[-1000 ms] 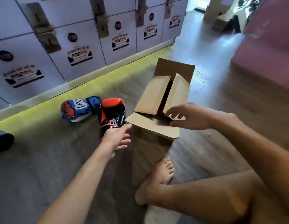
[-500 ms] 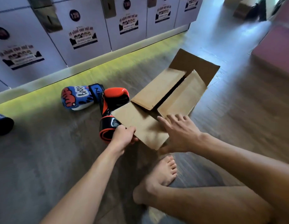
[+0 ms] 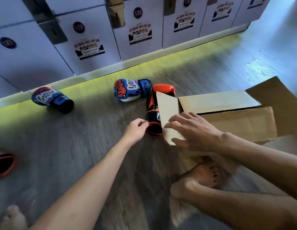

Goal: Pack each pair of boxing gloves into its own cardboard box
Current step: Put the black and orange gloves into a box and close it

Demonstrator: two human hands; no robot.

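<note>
An open cardboard box (image 3: 235,123) lies on the floor at the right, flaps spread. My right hand (image 3: 192,131) holds its near end flap, fingers on top and thumb under the edge. A red and black boxing glove (image 3: 152,113) lies partly behind that flap. My left hand (image 3: 136,130) pinches the glove's cuff rim. A blue glove with a red fist print (image 3: 128,89) lies just behind it. Its blue twin (image 3: 51,99) lies farther left near the lockers. A second red and black glove (image 3: 2,165) shows at the left edge.
White lockers (image 3: 98,30) with stickers line the back, above a yellow-lit floor strip (image 3: 94,80). My bare feet rest on the wooden floor: one (image 3: 199,178) below the box, toes of the other (image 3: 11,216) at the bottom left.
The view has swung left, bringing the second blue glove and the other red glove into sight. My left hand moved from the box flap to the red glove's cuff. My right hand shifted onto the near flap.
</note>
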